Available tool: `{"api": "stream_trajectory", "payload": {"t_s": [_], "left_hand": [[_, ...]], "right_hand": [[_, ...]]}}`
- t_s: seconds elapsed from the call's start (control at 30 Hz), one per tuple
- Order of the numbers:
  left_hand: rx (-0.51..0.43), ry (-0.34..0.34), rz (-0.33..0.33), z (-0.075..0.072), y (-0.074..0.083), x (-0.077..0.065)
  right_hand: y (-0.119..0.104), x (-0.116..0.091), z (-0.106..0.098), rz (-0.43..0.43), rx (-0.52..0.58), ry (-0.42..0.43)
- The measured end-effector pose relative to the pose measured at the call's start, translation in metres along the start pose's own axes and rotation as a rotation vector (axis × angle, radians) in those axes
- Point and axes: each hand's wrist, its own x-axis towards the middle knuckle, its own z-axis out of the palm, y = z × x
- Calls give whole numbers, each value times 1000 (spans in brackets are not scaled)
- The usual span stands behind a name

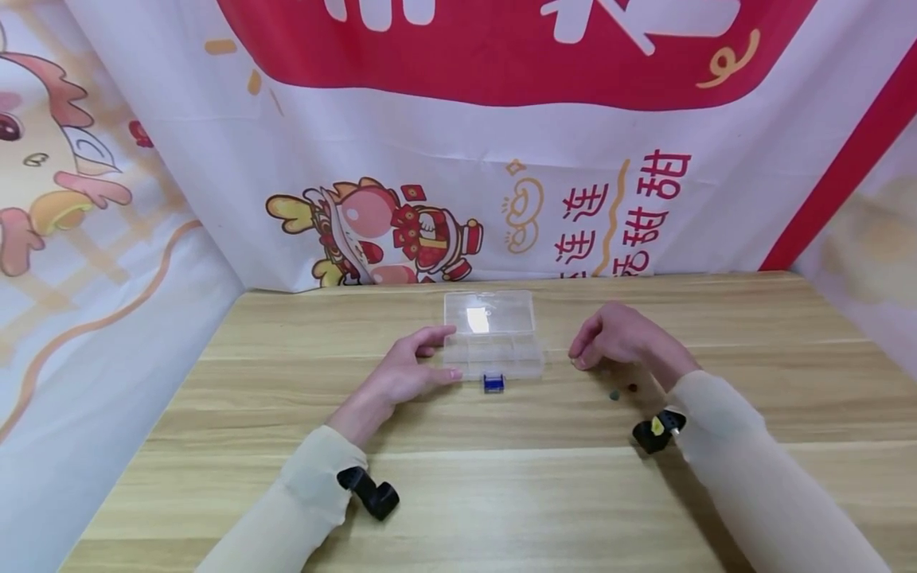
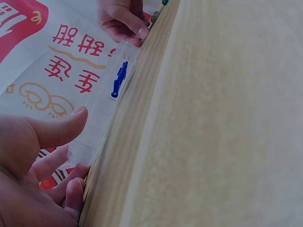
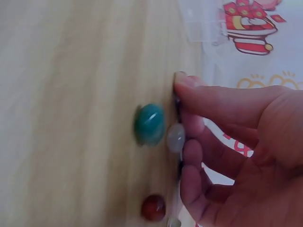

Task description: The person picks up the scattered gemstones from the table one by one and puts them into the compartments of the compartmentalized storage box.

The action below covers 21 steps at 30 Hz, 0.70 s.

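Fingers (image 1: 437,334) of the left hand (image 1: 401,374) lie fairly straight against the left end of the clear plastic box (image 1: 493,334), thumb along its front edge, steadying it on the table (image 1: 501,493). A blue clasp (image 1: 493,383) sits at the box's front. Just right of the box, the right hand (image 1: 616,334) has its fingers (image 3: 208,101) curled, tips down at small beads: a teal bead (image 3: 149,124), a whitish bead (image 3: 175,137) touching a finger, and a red bead (image 3: 153,207).
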Motion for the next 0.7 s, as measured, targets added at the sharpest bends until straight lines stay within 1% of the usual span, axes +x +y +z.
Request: {"api": "stream_trajectory", "payload": {"t_s": [0.23, 0.43, 0.6, 0.7], "left_hand": [[-2, -5, -4, -2, -1, 1], [-4, -4, -9, -5, 0, 1], [-9, -14, -6, -2, 0, 1], [-12, -7, -8, -1, 0, 0]], "right_hand": [[-2, 2, -1, 28, 12, -8], [-4, 2, -3, 31, 29, -21], [-4, 1, -5, 31, 10, -29], [-4, 0, -5, 41, 24, -42]]}}
